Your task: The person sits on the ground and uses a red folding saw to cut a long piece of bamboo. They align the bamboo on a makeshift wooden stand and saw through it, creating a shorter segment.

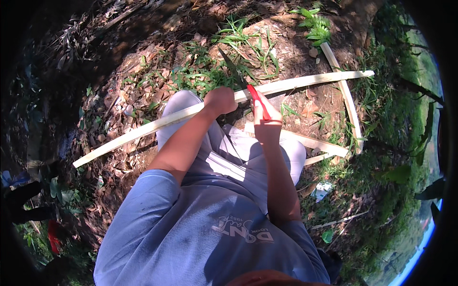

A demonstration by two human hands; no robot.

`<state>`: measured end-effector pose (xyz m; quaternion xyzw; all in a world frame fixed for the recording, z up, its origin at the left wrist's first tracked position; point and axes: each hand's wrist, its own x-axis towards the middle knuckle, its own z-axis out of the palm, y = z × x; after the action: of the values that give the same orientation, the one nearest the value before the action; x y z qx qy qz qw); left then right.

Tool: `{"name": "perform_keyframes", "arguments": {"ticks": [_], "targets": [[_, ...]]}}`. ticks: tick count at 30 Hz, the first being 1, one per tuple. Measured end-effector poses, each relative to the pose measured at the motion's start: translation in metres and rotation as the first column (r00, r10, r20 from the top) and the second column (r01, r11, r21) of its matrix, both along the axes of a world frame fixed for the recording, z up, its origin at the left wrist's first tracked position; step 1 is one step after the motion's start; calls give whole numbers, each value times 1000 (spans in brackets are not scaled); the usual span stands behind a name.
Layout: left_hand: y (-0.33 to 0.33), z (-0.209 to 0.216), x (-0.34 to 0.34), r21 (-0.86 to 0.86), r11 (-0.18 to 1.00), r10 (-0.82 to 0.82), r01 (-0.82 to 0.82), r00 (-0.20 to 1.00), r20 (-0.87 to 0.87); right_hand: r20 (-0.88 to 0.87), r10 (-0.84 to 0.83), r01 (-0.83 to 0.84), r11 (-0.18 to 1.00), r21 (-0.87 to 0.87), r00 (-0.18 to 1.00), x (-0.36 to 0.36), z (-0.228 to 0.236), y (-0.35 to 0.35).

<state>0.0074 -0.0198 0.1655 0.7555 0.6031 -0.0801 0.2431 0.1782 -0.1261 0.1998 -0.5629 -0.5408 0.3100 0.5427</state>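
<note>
A long pale wooden strip (pixel 138 134) lies slantwise in front of me, across one knee, its picture curved by the lens. My left hand (pixel 220 101) is closed around it near the middle. Just right of that, my right hand (pixel 268 119) grips the red handle of a handsaw (pixel 234 69). The dark, tapering blade points away from me and to the left, crossing the strip close beside my left hand. Whether its teeth have cut into the wood is too small to tell.
Another pale strip (pixel 350 107) lies on the ground at the right, and a wooden piece (pixel 315 143) sits by my right knee. Dry leaves and grass tufts (pixel 243 40) cover the ground. A white scrap (pixel 322 190) is at the lower right, and something red (pixel 54 237) is at the lower left.
</note>
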Motion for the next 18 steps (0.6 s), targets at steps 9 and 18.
{"name": "perform_keyframes", "arguments": {"ticks": [9,18], "targets": [[-3,13,-5,-61,998,18,-17,1000,12,324,24,3,997,-82,946,28,29,-102],[-5,13,-1,-49,998,35,-33,999,25,255,50,-3,984,-180,966,49,84,-179]]}}
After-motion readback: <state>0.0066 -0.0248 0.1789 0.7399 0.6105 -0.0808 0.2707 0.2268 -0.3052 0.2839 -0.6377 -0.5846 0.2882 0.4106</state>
